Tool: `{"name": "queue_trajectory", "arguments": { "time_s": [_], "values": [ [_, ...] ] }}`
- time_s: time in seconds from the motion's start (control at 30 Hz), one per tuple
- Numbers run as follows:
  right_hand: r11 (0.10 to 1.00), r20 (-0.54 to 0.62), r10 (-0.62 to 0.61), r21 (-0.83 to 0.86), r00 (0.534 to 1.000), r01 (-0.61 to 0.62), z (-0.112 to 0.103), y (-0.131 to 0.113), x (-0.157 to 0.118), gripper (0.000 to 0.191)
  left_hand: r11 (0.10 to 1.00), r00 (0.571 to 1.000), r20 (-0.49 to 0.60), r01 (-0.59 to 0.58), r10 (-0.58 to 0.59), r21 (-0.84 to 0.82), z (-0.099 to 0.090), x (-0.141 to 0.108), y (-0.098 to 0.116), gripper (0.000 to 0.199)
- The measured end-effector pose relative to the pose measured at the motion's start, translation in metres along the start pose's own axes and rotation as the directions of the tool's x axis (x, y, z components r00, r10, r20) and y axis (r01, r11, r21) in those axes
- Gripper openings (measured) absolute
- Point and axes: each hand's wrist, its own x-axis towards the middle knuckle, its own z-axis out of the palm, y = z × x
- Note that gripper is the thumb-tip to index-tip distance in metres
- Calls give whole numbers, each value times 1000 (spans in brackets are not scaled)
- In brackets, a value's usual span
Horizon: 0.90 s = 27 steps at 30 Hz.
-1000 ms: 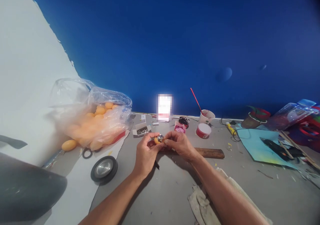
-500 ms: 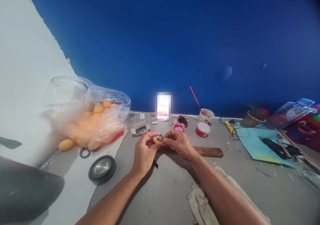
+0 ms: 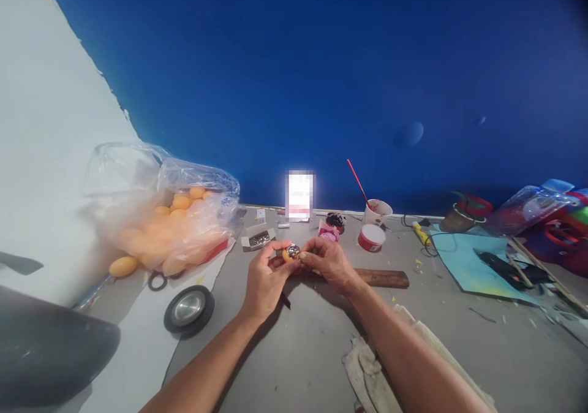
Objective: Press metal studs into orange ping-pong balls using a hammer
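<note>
The left hand (image 3: 264, 279) grips an orange-and-silver ball (image 3: 287, 256) over the bench (image 3: 298, 358), toward its back edge; the right hand (image 3: 328, 265) touches it, grip unclear.

- Small round orange-and-silver piece (image 3: 291, 253): partly covered by left hand (image 3: 266, 279) and right hand (image 3: 331, 266)
- Glowing white upright rectangle (image 3: 300, 194): pixelated
- Dark grey rounded object (image 3: 50, 348): cut off by left edge

L hand (image 3: 266, 278) holds orange ball (image 3: 286, 257) w/ shiny bits (image 3: 294, 250); R hand (image 3: 328, 265) touches it. Bag (image 3: 197, 173) w/ more balls (image 3: 181, 201) on L. Red stick (image 3: 358, 182) in cup (image 3: 379, 212).
</note>
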Motion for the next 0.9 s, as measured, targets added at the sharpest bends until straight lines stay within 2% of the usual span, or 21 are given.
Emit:
{"name": "queue_trajectory", "arguments": {
  "time_s": [0.33,0.53,0.77,0.9],
  "values": [
    [1000,76,2,9,997,-3,-7,3,0,44,1000,1000,9,6,-6,-26,1,-1,3,50],
    [1000,59,-7,-1,998,7,-10,6,2,45,1000,1000,18,-16,16,11,1,-1,0,49],
    [999,-6,-3,-33,1000,3,-1,0,-1,43,999,1000,5,-31,31,33,1,-2,1,48],
    [1000,-25,-8,-11,1000,8,-3,5,1,40,1000,1000,21,-3,3,7,1,-3,1,50]
  ]
}}
